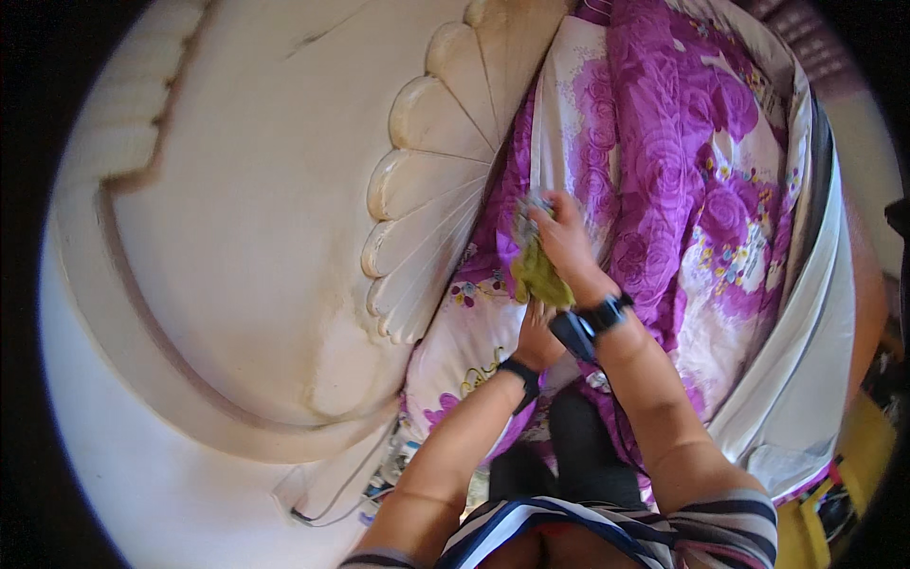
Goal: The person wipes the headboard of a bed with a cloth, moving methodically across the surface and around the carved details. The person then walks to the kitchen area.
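My right hand (569, 238) grips a crumpled green and grey cloth (540, 274) above the bed. Just below the cloth, my left hand (538, 340) is partly hidden behind it and my right wrist's band, so its hold is unclear. Under both hands lies purple and white floral bedding (654, 171), bunched in long folds, with a pillow or cushion in a matching cover (455, 341) against the headboard. Dark bands circle both my wrists.
A cream headboard (249, 249) with a carved shell relief (441, 192) stands along the left. Pale fabric (796, 370) drapes over the bed's right side. A cable (341, 498) runs from a wall socket at lower left. Yellow furniture (864, 441) shows at lower right.
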Motion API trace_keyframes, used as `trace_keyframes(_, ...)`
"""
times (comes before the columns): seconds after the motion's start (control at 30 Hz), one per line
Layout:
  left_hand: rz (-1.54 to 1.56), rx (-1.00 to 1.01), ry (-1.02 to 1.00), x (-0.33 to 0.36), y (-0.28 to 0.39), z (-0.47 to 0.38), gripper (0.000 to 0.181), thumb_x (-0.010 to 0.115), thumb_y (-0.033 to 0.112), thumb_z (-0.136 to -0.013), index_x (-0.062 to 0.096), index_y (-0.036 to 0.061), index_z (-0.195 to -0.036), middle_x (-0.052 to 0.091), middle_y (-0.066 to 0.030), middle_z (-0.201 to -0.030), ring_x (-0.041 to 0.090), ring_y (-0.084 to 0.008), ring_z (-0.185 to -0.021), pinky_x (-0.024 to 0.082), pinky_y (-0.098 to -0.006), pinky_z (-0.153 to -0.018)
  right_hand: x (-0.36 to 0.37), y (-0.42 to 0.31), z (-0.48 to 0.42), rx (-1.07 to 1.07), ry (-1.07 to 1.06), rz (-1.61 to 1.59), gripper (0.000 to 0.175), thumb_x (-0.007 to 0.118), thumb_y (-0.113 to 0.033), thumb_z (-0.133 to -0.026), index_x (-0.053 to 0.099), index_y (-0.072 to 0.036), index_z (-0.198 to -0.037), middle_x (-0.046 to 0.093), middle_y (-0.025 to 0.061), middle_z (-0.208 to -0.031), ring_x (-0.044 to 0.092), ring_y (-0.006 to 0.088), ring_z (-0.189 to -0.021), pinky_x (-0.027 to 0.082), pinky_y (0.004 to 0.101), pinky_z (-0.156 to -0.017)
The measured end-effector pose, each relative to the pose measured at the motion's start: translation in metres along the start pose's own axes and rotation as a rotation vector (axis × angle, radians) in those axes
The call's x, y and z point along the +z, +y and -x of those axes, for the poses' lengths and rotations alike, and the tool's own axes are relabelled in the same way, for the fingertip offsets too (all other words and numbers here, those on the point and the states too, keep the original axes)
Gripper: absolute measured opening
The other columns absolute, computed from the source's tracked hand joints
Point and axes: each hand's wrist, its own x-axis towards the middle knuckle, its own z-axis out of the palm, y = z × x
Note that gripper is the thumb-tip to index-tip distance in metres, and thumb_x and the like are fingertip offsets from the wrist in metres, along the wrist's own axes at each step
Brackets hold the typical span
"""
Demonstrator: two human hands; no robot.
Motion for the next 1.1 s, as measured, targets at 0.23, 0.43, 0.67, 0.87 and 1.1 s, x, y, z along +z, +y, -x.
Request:
trace_keyframes(0.23, -0.062, -0.362, 0.145, -0.243, 0.020, 0.159, 0.045, 0.058, 0.002, -0.074, 0.061, 0.0070, -0.118, 0.043, -0.0236, -0.133, 0.036, -0.0441, -0.128, 0.027, -0.0566, -0.106, 0.151, 0.026, 0.022, -0.115, 0.143, -0.058, 0.052, 0.048, -0.019, -0.096, 0.035, 0.005, -0.141, 0.038, 0.0301, -0.141, 0.035, 0.0432, -0.133, 0.026, 0.0417, -0.113)
trace_keyframes(0.43, -0.999, -0.225, 0.656, -0.446, 0.024, 0.189, 0.056, 0.054, 0.035, -0.096, 0.039, -0.0013, -0.137, 0.031, -0.0246, -0.148, 0.025, -0.0429, -0.137, 0.020, -0.0571, -0.112, 0.171, 0.034, -0.009, -0.076, 0.313, -0.122, 0.049, 0.039, -0.014, -0.098, 0.032, 0.007, -0.142, 0.033, 0.0307, -0.145, 0.030, 0.0431, -0.137, 0.021, 0.0425, -0.116)
trace_keyframes(0.67, -1.128, -0.083, 0.497, -0.453, -0.005, 0.169, 0.072, 0.056, 0.034, -0.091, 0.025, 0.0012, -0.147, 0.013, -0.0290, -0.151, 0.016, -0.0494, -0.138, 0.017, -0.0664, -0.107, 0.167, 0.038, -0.010, -0.047, 0.230, -0.105, 0.050, 0.037, -0.020, -0.100, 0.033, 0.006, -0.143, 0.032, 0.0286, -0.147, 0.028, 0.0394, -0.139, 0.021, 0.0415, -0.116)
trace_keyframes(0.87, -1.115, -0.092, 0.522, -0.448, -0.003, 0.165, 0.067, 0.059, 0.032, -0.093, 0.029, 0.0021, -0.145, 0.015, -0.0279, -0.151, 0.019, -0.0446, -0.139, 0.023, -0.0586, -0.109, 0.165, 0.041, -0.037, -0.025, 0.336, -0.117, 0.050, 0.036, -0.021, -0.101, 0.032, 0.004, -0.144, 0.032, 0.0254, -0.148, 0.030, 0.0380, -0.138, 0.022, 0.0423, -0.115)
trace_keyframes(1.1, -0.952, -0.120, 0.619, -0.442, -0.010, 0.166, 0.060, 0.059, 0.024, -0.094, 0.031, 0.0011, -0.143, 0.015, -0.0244, -0.150, 0.022, -0.0419, -0.139, 0.030, -0.0559, -0.108, 0.168, 0.033, -0.023, 0.038, 0.255, -0.137, 0.047, 0.036, -0.020, -0.101, 0.037, 0.004, -0.141, 0.032, 0.0252, -0.148, 0.030, 0.0369, -0.139, 0.021, 0.0416, -0.116)
